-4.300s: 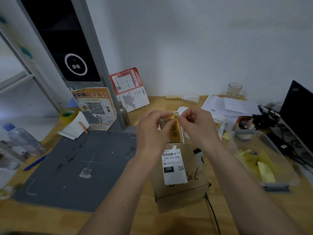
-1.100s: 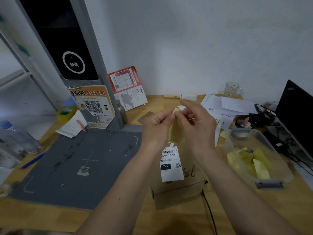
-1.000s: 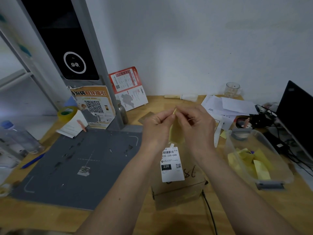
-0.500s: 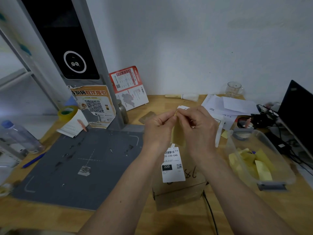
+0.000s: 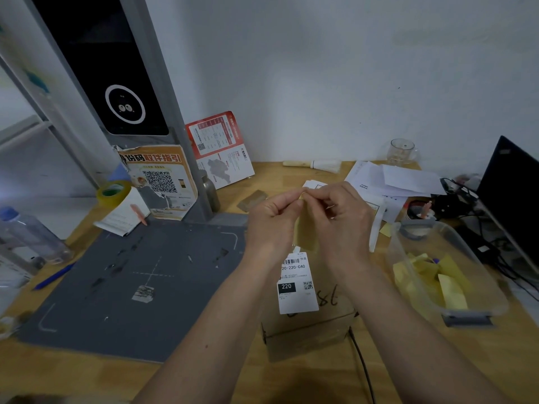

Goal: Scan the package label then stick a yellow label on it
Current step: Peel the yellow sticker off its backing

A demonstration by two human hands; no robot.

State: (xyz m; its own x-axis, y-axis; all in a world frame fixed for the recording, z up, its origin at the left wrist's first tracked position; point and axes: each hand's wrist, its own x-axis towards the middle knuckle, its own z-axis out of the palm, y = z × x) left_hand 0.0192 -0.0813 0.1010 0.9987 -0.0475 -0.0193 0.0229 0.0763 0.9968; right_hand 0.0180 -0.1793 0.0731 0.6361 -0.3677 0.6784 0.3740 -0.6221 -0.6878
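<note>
While pinching yellow label [image 5: 304, 228], both hands [image 5: 272, 225] [image 5: 339, 223] curled.

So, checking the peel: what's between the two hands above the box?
In the head view, a yellow label hangs between the left hand and right hand, pinched at its top.

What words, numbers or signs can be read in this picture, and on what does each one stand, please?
"20-220-C40": white shipping label on the cardboard package, its start hidden by the left hand.
"220": black box on that label.
"98", or "86" turned round: handwritten on the package.
"取件指引": orange poster, above a QR code; the characters before it are partly torn.
Red leaflet, fine label print, papers: too small to read.
</note>
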